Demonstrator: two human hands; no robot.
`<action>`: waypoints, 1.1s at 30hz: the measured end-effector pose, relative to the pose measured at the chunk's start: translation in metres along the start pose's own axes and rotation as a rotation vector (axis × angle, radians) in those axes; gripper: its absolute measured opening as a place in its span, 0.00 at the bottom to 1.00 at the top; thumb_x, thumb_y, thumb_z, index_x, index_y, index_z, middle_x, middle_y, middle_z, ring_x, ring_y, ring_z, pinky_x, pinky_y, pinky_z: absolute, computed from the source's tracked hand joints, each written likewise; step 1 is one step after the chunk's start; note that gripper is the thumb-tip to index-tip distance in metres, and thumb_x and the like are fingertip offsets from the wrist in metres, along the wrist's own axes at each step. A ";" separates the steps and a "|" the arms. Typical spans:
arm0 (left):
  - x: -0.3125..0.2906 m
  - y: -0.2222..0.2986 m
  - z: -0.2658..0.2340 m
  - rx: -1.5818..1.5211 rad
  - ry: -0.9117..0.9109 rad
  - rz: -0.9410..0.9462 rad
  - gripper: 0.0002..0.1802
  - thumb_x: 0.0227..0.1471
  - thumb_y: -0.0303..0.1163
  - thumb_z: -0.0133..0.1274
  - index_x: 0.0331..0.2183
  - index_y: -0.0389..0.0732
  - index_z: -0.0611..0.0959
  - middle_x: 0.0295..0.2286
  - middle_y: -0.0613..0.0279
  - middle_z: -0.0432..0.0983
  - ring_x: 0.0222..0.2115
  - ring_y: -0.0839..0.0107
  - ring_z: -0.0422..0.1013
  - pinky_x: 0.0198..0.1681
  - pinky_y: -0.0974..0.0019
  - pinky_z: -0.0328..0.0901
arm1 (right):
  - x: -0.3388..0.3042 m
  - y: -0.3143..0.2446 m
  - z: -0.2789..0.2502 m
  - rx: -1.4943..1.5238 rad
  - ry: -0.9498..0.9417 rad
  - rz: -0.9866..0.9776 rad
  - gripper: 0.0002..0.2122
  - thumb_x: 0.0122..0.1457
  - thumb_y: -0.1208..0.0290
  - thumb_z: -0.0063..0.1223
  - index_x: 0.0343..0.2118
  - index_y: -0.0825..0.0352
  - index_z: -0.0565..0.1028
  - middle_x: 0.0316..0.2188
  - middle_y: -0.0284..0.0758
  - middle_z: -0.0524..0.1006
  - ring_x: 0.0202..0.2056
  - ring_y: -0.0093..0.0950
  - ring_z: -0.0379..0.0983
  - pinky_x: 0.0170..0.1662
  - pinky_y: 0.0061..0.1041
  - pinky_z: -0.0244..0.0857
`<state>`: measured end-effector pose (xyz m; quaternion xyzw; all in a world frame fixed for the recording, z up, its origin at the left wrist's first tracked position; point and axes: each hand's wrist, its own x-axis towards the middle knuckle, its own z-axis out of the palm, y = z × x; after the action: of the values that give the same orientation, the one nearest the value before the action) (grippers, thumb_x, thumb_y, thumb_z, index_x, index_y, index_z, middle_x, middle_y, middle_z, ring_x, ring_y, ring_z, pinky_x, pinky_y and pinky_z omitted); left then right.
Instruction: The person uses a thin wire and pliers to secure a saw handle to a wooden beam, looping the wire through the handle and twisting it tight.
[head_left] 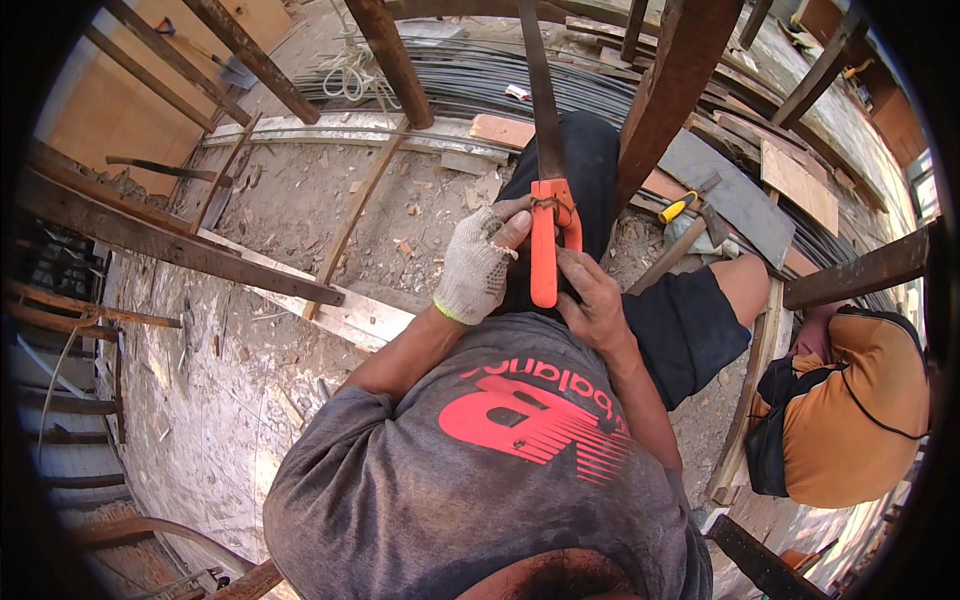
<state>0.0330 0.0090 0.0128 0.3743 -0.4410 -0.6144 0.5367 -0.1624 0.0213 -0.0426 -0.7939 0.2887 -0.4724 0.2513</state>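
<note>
A hand saw (pixel 543 245) with an orange plastic handle stands upright in front of my chest, its long dark blade (pixel 543 95) pointing away from me. A thin dark wire or cord is wound around the top of the handle, by the blade's base. My left hand (pixel 476 262), in a pale knitted glove with bare fingertips, pinches the handle's upper left side. With bare fingers curled around its lower right side, my right hand (pixel 592 298) grips the handle's grip loop. Some fingertips are hidden behind the handle.
Wooden posts (pixel 685 80) rise around me. Long metal rods (pixel 470 75) and planks lie ahead. To my right are a yellow-handled tool (pixel 678 208), a hatchet (pixel 714 225) and an orange rounded bundle with black straps (pixel 850 410). A shovel (pixel 236 72) leans far left.
</note>
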 end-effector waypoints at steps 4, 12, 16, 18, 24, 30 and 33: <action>-0.004 0.012 0.002 0.615 0.167 0.310 0.15 0.59 0.34 0.58 0.43 0.33 0.84 0.33 0.55 0.82 0.32 0.74 0.77 0.34 0.69 0.71 | -0.002 -0.004 0.004 0.016 0.055 0.008 0.27 0.42 0.88 0.61 0.51 0.72 0.72 0.45 0.49 0.75 0.44 0.48 0.75 0.47 0.37 0.71; 0.000 0.013 -0.010 1.042 0.166 0.544 0.10 0.56 0.31 0.60 0.38 0.36 0.84 0.24 0.51 0.80 0.23 0.62 0.76 0.27 0.62 0.69 | -0.001 -0.009 0.010 -0.027 0.187 0.036 0.21 0.43 0.88 0.56 0.45 0.73 0.74 0.40 0.47 0.76 0.41 0.47 0.75 0.45 0.38 0.70; 0.002 0.009 -0.009 1.267 0.202 0.749 0.06 0.57 0.29 0.55 0.36 0.38 0.83 0.22 0.51 0.78 0.22 0.56 0.74 0.28 0.57 0.68 | 0.000 -0.010 0.012 -0.064 0.186 0.032 0.21 0.44 0.89 0.55 0.45 0.73 0.74 0.40 0.47 0.76 0.41 0.47 0.75 0.46 0.38 0.70; 0.002 0.007 -0.010 1.271 0.205 0.738 0.07 0.57 0.28 0.54 0.37 0.38 0.82 0.23 0.52 0.77 0.23 0.56 0.74 0.28 0.56 0.68 | -0.001 -0.010 0.013 -0.079 0.177 0.037 0.21 0.44 0.89 0.55 0.44 0.73 0.74 0.39 0.47 0.76 0.41 0.47 0.75 0.46 0.37 0.69; -0.001 0.014 -0.013 0.811 0.153 0.415 0.08 0.60 0.30 0.51 0.37 0.37 0.82 0.23 0.57 0.78 0.22 0.69 0.75 0.27 0.64 0.68 | 0.001 -0.014 0.009 -0.001 0.156 0.061 0.21 0.44 0.89 0.53 0.45 0.74 0.74 0.39 0.47 0.76 0.41 0.45 0.76 0.46 0.36 0.70; 0.011 0.013 -0.024 0.866 0.112 0.421 0.04 0.55 0.26 0.55 0.34 0.36 0.79 0.20 0.56 0.74 0.21 0.63 0.74 0.26 0.60 0.67 | 0.007 -0.015 0.005 0.110 0.182 0.061 0.17 0.47 0.88 0.52 0.43 0.73 0.74 0.34 0.42 0.75 0.32 0.35 0.73 0.37 0.28 0.67; 0.011 0.016 -0.015 1.202 0.089 0.844 0.05 0.49 0.24 0.58 0.31 0.39 0.78 0.20 0.56 0.71 0.23 0.55 0.72 0.26 0.54 0.65 | 0.002 -0.009 0.004 0.160 0.172 0.089 0.14 0.50 0.87 0.53 0.42 0.72 0.73 0.31 0.41 0.73 0.30 0.35 0.72 0.36 0.29 0.67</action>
<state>0.0504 -0.0047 0.0230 0.4270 -0.7860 0.0080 0.4470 -0.1554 0.0266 -0.0370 -0.7143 0.3055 -0.5488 0.3086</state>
